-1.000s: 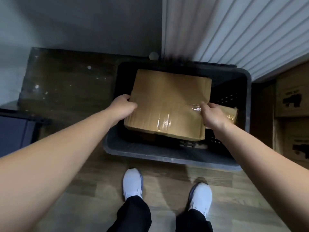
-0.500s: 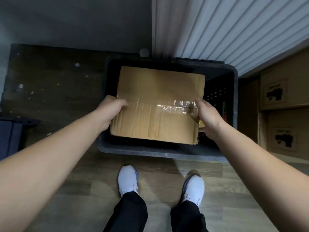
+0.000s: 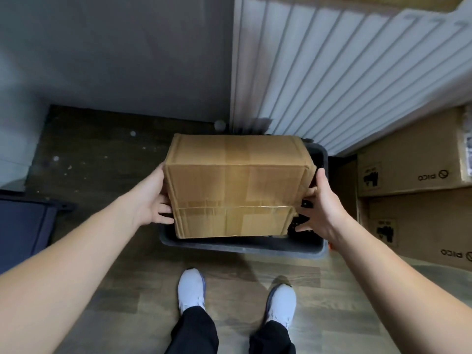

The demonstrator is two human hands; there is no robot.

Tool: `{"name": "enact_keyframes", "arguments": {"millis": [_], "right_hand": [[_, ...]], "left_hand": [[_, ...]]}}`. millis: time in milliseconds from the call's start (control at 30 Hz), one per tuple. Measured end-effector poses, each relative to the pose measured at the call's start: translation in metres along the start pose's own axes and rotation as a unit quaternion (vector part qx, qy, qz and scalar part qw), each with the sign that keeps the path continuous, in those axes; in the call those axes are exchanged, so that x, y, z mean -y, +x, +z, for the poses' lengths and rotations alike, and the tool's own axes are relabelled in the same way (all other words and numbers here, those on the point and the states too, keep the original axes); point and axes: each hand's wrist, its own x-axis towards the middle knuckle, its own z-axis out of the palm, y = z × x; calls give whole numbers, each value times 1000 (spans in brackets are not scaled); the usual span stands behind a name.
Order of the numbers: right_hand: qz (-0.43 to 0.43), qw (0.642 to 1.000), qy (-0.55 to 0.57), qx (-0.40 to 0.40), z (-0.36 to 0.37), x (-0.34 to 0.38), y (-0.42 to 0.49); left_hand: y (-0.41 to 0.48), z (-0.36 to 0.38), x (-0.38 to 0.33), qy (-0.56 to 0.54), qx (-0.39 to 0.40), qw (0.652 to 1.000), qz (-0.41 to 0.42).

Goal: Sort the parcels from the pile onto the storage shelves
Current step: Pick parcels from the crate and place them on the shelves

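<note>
Parcel (image 3: 235,190) (taped cardboard) between left hand (image 3: 150,200), right hand (image 3: 322,208); crate (image 3: 242,248) below

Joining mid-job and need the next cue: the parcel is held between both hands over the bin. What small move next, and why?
Probably raise the parcel higher and draw it toward the body before turning. The left hand and right hand press its opposite sides, it hangs over the bin, and stacked cartons stand close on the right. No shelf is in view.
</note>
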Motion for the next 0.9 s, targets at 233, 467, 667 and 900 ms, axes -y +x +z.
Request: {"name": "enact_keyframes", "arguments": {"millis": [233, 467, 667, 900], "right_hand": [[13, 999, 7, 51, -20, 6, -14], [16, 996, -31, 86, -29, 4, -20], [-41, 991, -114, 55, -28, -2, -18], [-69, 987, -142, 36, -31, -13, -11]], "left_hand": [[-22, -8, 1, -5, 56, 992, 110], [-32, 2, 4, 35, 48, 998, 33], [-23, 19, 22, 69, -15, 994, 82], [-20, 35, 29, 111, -46, 982, 147]]}}
